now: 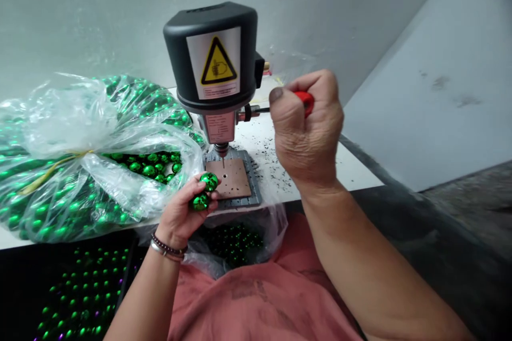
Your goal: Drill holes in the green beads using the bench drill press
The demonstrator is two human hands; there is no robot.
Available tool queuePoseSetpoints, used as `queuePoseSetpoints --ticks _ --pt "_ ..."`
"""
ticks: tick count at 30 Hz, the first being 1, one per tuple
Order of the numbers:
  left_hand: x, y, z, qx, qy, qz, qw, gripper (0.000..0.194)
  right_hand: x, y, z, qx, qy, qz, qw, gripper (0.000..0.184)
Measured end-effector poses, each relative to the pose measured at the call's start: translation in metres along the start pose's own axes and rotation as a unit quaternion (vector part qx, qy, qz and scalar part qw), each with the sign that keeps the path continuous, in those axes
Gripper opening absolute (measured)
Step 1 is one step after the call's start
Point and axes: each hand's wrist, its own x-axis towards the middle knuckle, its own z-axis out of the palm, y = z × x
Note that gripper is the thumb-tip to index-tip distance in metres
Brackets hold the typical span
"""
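A small black bench drill [212, 58] with a yellow warning label stands on a white table [360, 170]. Its bit points down at a brown plate [234, 177] with a hole in it. My right hand [306, 128] is closed round the drill's red-tipped lever [304, 100]. My left hand [182, 213] holds shiny green balls [204, 192] in its fingers, just left of the plate and below the bit.
A large clear plastic bag [80, 154] full of green balls lies on the table at the left. Another open bag [236, 242] of balls hangs at the table's front edge over my lap. More green balls [80, 293] lie below left. Dark shavings [272, 165] dot the table.
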Motion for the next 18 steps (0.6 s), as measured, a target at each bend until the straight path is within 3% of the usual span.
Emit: queuePoseSetpoints --ticks 6,10,13,18 --pt "0.015 0.001 -0.003 0.014 0.052 -0.030 0.998 0.038 0.000 -0.002 -0.003 0.021 -0.032 0.028 0.999 0.021" --pt "0.019 0.003 -0.006 0.054 0.076 -0.015 0.996 0.050 0.000 -0.002 -0.004 0.023 -0.044 0.034 0.998 0.021" --pt "0.024 0.000 -0.007 0.126 0.101 0.017 0.987 0.055 0.000 -0.001 -0.005 0.023 -0.050 0.032 0.998 0.021" --pt "0.038 -0.001 -0.002 0.310 0.120 0.072 0.940 0.058 0.000 0.000 -0.005 0.014 -0.064 0.032 0.997 0.022"
